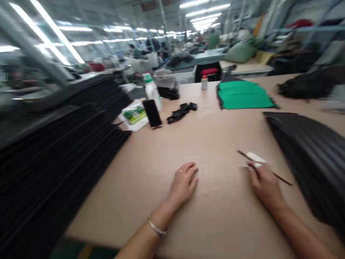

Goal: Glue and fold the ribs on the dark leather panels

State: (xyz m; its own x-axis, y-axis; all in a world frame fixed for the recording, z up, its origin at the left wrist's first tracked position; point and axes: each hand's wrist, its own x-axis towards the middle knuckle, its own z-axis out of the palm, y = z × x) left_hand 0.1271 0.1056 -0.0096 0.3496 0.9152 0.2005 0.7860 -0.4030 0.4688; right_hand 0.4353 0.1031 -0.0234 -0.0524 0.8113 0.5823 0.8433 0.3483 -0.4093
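Observation:
My left hand (184, 181) rests on the bare middle of the tan table (215, 144), fingers loosely curled and a little apart, holding nothing that shows. At the right, my right hand (266, 183) has its fingers closed around something white, blurred by motion. A thin dark stick-like strip (281, 178) passes by the fingers, and a white flat piece (255, 157) lies just beyond them. Right of that hand is a stack of dark fabric (309, 151). Green fabric (244, 95) with dark edges lies farther back.
Tall stacks of black fabric (59, 154) line the left side. Toward the back are a phone (152, 113), a green and white packet (134, 114), a white bottle (151, 90), black straps (181, 112) and a small red-capped bottle (204, 82).

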